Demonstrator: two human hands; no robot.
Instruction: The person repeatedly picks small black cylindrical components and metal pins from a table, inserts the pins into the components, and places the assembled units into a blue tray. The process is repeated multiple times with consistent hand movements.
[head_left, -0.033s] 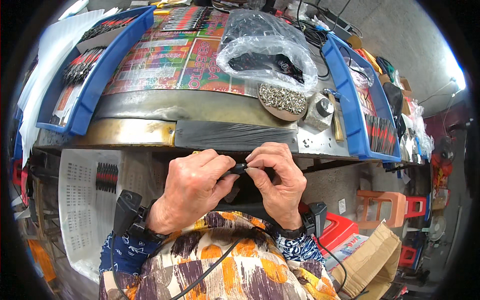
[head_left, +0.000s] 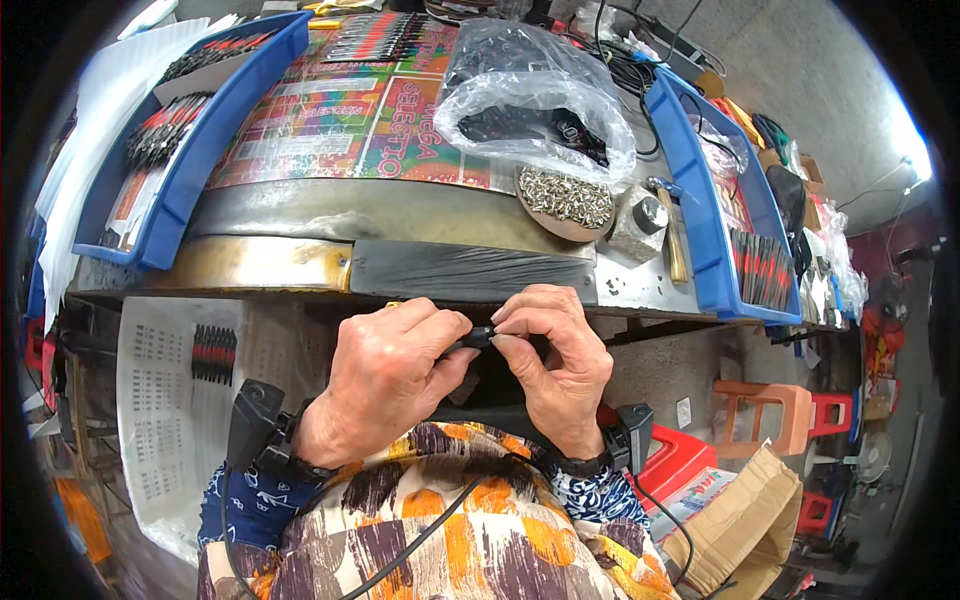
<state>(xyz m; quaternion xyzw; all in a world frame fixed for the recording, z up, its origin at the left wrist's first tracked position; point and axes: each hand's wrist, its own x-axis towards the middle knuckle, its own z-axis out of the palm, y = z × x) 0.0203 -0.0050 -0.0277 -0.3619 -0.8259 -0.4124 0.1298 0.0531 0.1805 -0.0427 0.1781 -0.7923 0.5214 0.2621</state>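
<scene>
My left hand (head_left: pixel 385 365) is closed round a small black cylindrical part (head_left: pixel 480 337), mostly hidden by the fingers. My right hand (head_left: pixel 555 360) pinches the part's right end between thumb and forefinger; whether a tiny separate piece sits in that pinch cannot be made out. Both hands are held together just in front of the bench edge, below a black grooved block (head_left: pixel 470 272). Beyond them on the bench stands a round dish (head_left: pixel 535 212) heaped with small silvery metal pieces. Behind it lies a clear plastic bag (head_left: pixel 500 100) of black parts.
Blue trays (head_left: pixel 165 225) (head_left: pixel 708 270) with black-and-red slim pieces stand at both sides of the bench. A metal block (head_left: pixel 636 228) and a brush (head_left: pixel 678 250) lie beside the dish. A white crate (head_left: pixel 150 420) is at lower left; a red stool (head_left: pixel 680 455) and cardboard box (head_left: pixel 745 520) at lower right.
</scene>
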